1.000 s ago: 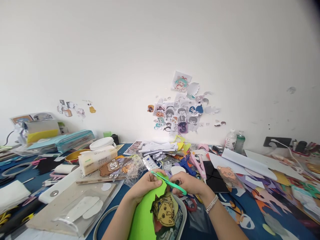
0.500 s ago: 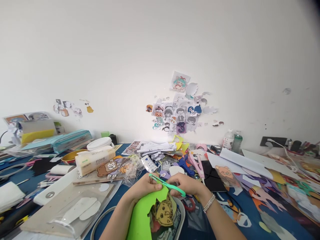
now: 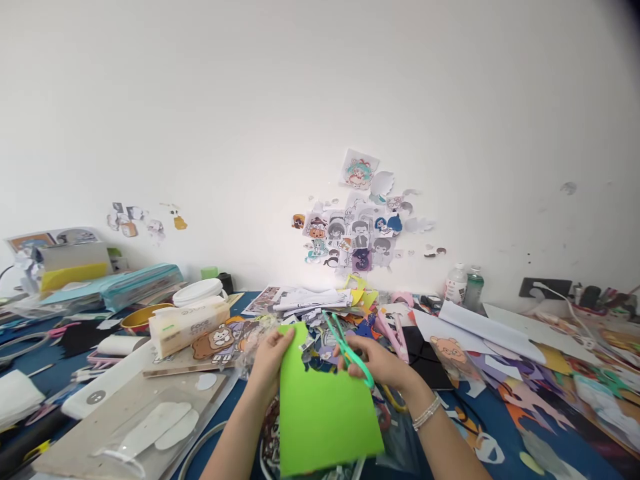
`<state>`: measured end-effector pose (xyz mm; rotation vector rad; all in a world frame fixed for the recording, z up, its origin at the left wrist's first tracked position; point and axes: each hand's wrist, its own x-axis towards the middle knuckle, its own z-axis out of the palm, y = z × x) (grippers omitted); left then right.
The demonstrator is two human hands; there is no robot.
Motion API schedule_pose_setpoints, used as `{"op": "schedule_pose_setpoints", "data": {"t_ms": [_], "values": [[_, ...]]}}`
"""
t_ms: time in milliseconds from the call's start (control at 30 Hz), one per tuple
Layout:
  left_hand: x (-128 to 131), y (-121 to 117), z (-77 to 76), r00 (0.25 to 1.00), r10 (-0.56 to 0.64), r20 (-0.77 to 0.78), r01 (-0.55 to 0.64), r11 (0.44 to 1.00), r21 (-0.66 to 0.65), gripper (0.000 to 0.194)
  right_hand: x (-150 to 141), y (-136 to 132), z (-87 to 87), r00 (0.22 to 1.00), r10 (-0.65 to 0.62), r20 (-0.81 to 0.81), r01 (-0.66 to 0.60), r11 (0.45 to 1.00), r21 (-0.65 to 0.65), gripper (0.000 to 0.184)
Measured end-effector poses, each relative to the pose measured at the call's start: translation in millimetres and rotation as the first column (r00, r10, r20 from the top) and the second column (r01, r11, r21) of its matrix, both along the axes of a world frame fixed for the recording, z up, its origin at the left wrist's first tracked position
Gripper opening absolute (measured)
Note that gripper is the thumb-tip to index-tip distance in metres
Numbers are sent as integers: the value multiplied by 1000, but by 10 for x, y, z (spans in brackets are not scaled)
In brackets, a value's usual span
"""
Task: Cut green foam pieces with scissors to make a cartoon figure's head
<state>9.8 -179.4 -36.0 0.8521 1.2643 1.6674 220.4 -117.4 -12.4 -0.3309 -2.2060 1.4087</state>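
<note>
A bright green sheet [image 3: 327, 420] with a jagged notch cut out of its upper edge hangs from my left hand [image 3: 273, 350], which pinches its upper left corner. My right hand [image 3: 373, 360] grips teal-green scissors [image 3: 345, 350] by the handles. Their blades point up and away from me, above the notch and apart from the sheet. Beneath the sheet lies an open white container [image 3: 265, 460] of small pieces, mostly covered by the green.
A wrapped tissue pack [image 3: 190, 323] and a wooden board [image 3: 125, 400] lie to the left. Behind my hands are heaped paper scraps [image 3: 315, 298] and a pink glue gun [image 3: 393, 331]. Two bottles [image 3: 465, 285] stand near the wall; coloured cutouts cover the right side.
The green sheet has swung round to lie flat in front, its notch now at the top. My right hand has drawn the scissors off it, and my left hand has moved left.
</note>
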Motion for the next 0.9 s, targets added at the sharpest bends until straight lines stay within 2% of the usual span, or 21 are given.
{"op": "schedule_pose_setpoints", "data": {"t_ms": [67,133,233,300,433,500,533,567,667,800,900], "values": [[-110,43,-35,991,133,26,-133,991,-3,38,-20,-58,30,998,-6,57,0,995,97,36],[-180,60,-69,973,228,28,-228,974,-13,39,-68,-113,23,988,-93,121,70,981,183,34],[-183,38,-90,955,296,17,-296,955,11,39,-140,-165,-22,943,-278,184,210,924,318,32],[-146,11,-81,948,318,17,-319,947,49,37,-159,-182,-39,923,-333,193,245,895,374,31],[-96,-12,-48,935,352,42,-354,924,147,39,-144,-174,-18,944,-297,143,231,906,356,24],[-95,1,-38,935,352,44,-353,914,200,40,-134,-123,-14,933,-353,68,321,903,285,21],[-94,10,-34,937,346,37,-345,912,222,40,-128,-81,-19,903,-430,23,412,879,240,21],[-91,20,-33,941,337,25,-333,912,238,40,-118,-27,-30,849,-528,-23,522,831,192,22],[-62,42,-37,956,291,-45,-271,930,248,38,-36,165,-74,616,-780,-107,787,607,107,31],[4,48,-47,963,210,-170,-170,960,222,37,131,333,-103,412,-907,-86,904,396,159,37],[49,45,-39,958,148,-247,-102,976,190,38,177,339,-96,334,-941,-45,911,310,270,35]]}}
